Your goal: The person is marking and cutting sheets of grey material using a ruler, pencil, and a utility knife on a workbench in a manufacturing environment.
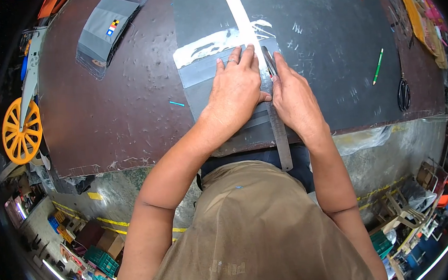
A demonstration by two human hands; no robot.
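While my left hand (236, 90) presses flat and open on the grey sheet (199, 72) at the tabletop's (130, 110) near edge, I see my right hand (296, 97) gripping a knife (268, 60) beside the metal ruler (280, 136), which runs lengthwise away from me between both hands.

We see our own body from above: a loose, short-sleeved olive-brown cotton shirt (255, 230), creased across the front, with faint pale lettering near its lower hem and one tiny blue fleck high on the chest. The sleeves end above the elbows, so both forearms are bare. Below the shirt's upper edge shows a strip of dark blue denim trousers (281, 159). Our left hand (235, 90) wears a thin silver metal ring (232, 61) on one finger; our right hand (294, 97) wears nothing, no glove, no watch, no band
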